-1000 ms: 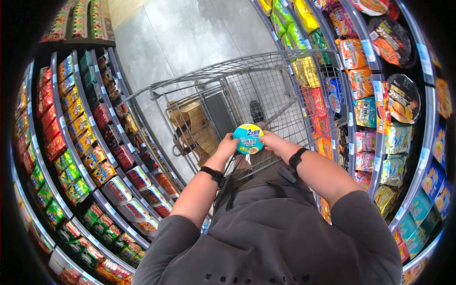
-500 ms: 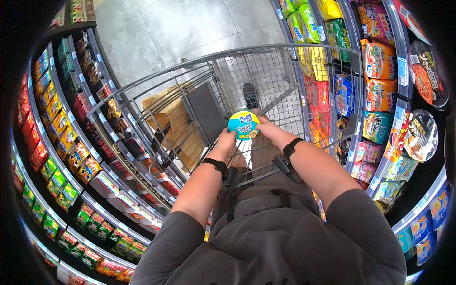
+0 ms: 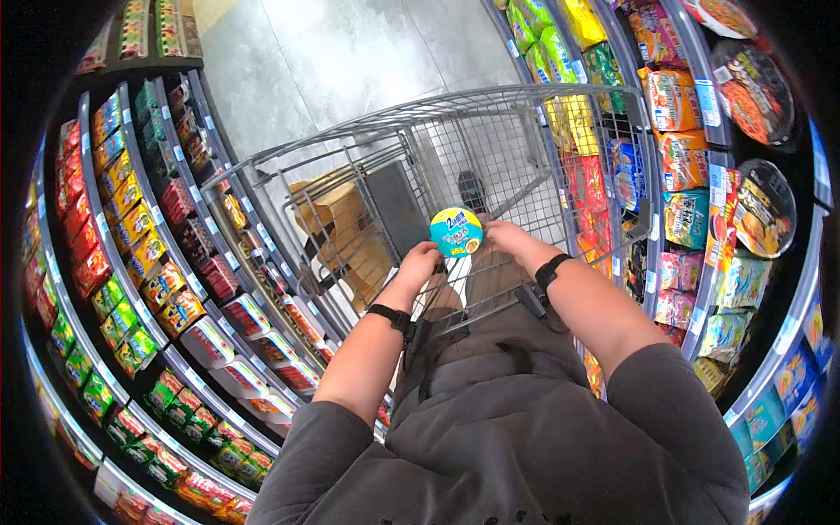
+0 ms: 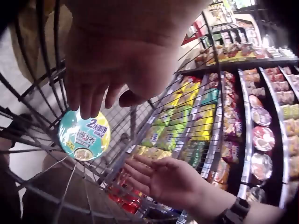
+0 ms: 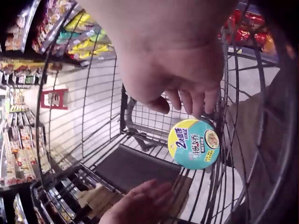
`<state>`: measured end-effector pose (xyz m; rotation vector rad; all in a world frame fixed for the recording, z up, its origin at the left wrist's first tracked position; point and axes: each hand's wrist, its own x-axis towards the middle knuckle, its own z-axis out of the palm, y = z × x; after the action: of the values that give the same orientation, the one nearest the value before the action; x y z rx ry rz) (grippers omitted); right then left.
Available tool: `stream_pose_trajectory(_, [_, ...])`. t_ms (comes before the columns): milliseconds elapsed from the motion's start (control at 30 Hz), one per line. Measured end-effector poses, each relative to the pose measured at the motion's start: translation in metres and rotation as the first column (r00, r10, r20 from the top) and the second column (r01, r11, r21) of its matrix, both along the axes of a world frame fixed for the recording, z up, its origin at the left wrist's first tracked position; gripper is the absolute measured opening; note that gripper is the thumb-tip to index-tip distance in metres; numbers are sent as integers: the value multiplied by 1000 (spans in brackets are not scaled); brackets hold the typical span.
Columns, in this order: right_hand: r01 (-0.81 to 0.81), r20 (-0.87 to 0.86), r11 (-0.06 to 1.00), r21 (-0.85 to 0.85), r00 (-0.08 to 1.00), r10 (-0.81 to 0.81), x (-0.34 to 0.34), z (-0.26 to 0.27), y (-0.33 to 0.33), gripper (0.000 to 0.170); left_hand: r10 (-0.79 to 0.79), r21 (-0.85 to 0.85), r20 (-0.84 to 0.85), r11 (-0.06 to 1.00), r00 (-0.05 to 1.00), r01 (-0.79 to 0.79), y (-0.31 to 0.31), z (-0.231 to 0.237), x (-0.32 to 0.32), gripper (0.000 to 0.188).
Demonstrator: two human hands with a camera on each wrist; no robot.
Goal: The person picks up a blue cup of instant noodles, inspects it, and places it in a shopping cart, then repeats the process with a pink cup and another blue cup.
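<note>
An instant noodle bowl (image 3: 456, 232) with a teal and yellow lid sits low in the wire shopping cart (image 3: 395, 208), lid facing up. My left hand (image 3: 422, 261) hovers just left of it, fingers extended and loose. On the other side, my right hand (image 3: 510, 238) has its fingertips near the lid's edge in the head view. The right wrist view shows the noodle bowl (image 5: 195, 143) apart from both hands. In the left wrist view my right hand (image 4: 170, 179) is spread, palm showing, with nothing in it.
A brown paper bag (image 3: 328, 214) stands at the cart's left. Shelves of packaged noodles line both sides: bags (image 3: 678, 162) and black-lidded bowls (image 3: 764, 208) at right, red packs (image 3: 83, 236) at left. Grey floor (image 3: 350, 61) extends ahead.
Earlier both hands gripped the noodle bowl by its sides. Now the hands have let go and moved apart, leaving it in the cart. The head view has shifted slightly.
</note>
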<state>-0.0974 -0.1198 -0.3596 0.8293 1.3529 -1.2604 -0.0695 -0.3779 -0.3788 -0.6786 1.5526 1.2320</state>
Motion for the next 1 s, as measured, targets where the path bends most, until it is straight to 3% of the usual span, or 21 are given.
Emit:
stream_pose_trajectory(33, [1,-25,1000,3,1000,-1,1,9,4,55,15,37,-29,999,999,-14,-3,14,-5,39])
stream_pose_trajectory(67, [108,-27,994,0,994,-108,4,20,8,54,-104,12,-99,994,990,105,-9,29,-11,38])
stream_pose_trajectory(100, [215,-31,977,-5,976,-215,5,32,13,52,-105,15,-128,994,986,107,-16,42,-12,38])
stream_pose_trajectory(167, [275,-66,961,-6,959,-275,12,41,28,46,-244,-60,-366,969,898,239,-30,70,-10,40])
stream_pose_trajectory(200, [335,-109,941,-53,935,-339,17,56,35,45,-282,-90,-381,959,880,269,-34,99,-15,41])
stream_pose_trajectory(400, [585,-241,794,-167,756,-608,73,146,72,37,-367,-181,-607,928,705,327,-88,184,-2,39])
stream_pose_trajectory(500, [677,-269,706,-206,655,-706,121,184,86,33,-268,-57,-645,951,715,305,-114,206,5,36])
stream_pose_trajectory(567, [829,-124,459,-318,444,-887,156,195,94,31,-237,-44,-681,957,692,285,-123,229,8,34])
stream_pose_trajectory(700, [873,-175,324,-363,278,-944,226,221,92,30,-187,37,-721,951,667,307,-142,220,6,30])
stream_pose_trajectory(800, [895,-254,339,-288,270,-929,276,227,86,29,-181,88,-705,937,686,338,-136,208,2,29])
stream_pose_trajectory(867, [918,-263,292,-269,221,-939,306,232,79,29,-267,15,-682,926,681,378,-124,217,1,29])
stream_pose_trajectory(967, [938,-269,229,-260,157,-950,339,240,71,28,-279,57,-663,907,695,418,-97,231,3,29])
stream_pose_trajectory(1000, [941,-273,213,-263,139,-952,350,242,69,28,-310,39,-726,873,614,487,-90,230,1,29])
